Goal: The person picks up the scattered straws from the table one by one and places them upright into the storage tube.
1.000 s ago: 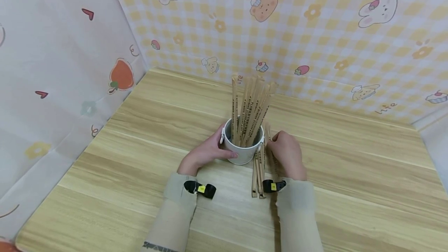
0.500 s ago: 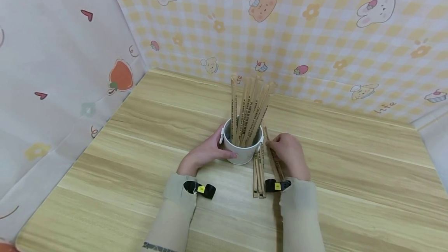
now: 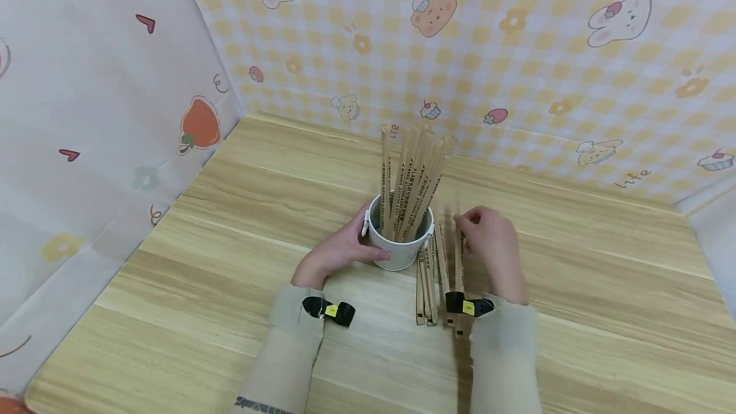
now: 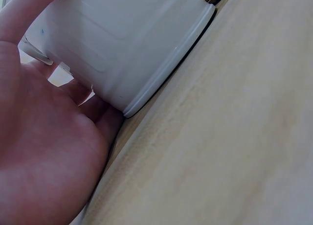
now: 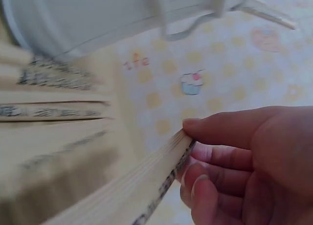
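Observation:
A small white metal bucket [image 3: 395, 254] stands on the table, filled with several upright paper-wrapped straws [image 3: 408, 184]. My left hand [image 3: 344, 249] grips the bucket's left side, thumb across the front; in the left wrist view the palm [image 4: 44, 146] lies beside the bucket wall [image 4: 122, 44]. Just right of the bucket my right hand [image 3: 494, 241] pinches one paper-wrapped straw [image 3: 459, 254] between thumb and fingertips, also seen in the right wrist view as a printed straw [image 5: 161, 176]. Several more wrapped straws [image 3: 427, 292] lie on the table between bucket and right hand.
The wood-grain table [image 3: 230, 229] meets a yellow checked cloth [image 3: 368, 56] at the back and a white printed cloth [image 3: 115, 82] on the left. A small camera is strapped to each wrist.
My right hand has moved to the right, drawing the pinched straw away from those lying by the bucket. The left hand and bucket have stayed in place.

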{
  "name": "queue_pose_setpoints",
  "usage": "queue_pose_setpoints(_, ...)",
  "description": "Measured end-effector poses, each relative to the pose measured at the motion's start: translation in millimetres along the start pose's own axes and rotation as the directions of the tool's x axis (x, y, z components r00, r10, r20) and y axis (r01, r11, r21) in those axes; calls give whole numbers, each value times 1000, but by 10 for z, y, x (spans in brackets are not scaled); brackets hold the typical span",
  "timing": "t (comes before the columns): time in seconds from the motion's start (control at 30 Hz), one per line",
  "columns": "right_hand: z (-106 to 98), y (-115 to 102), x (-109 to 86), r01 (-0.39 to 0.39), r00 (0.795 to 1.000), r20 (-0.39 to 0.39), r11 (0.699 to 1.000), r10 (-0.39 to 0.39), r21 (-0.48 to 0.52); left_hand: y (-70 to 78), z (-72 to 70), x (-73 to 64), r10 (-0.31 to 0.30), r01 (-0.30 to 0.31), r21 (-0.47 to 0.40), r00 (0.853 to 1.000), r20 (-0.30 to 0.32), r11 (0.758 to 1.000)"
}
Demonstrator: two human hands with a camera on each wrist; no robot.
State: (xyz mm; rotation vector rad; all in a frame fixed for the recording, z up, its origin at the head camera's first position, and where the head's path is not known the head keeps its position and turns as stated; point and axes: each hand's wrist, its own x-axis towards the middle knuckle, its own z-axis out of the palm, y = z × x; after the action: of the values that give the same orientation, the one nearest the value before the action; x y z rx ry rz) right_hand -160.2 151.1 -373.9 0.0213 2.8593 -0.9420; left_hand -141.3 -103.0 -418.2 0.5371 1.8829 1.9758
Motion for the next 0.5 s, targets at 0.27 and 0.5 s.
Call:
queue_pose_setpoints(0.27,-200,-125,-82,45,986,-161,996,-31,79,-20,-8,11,9,-9,3,1000,1,1000)
queue_pose_setpoints(0.5,-354,-282,-218,166,921,-379,968,-85,188,-22,-3,9,2,-2,12,1000,-9,1000)
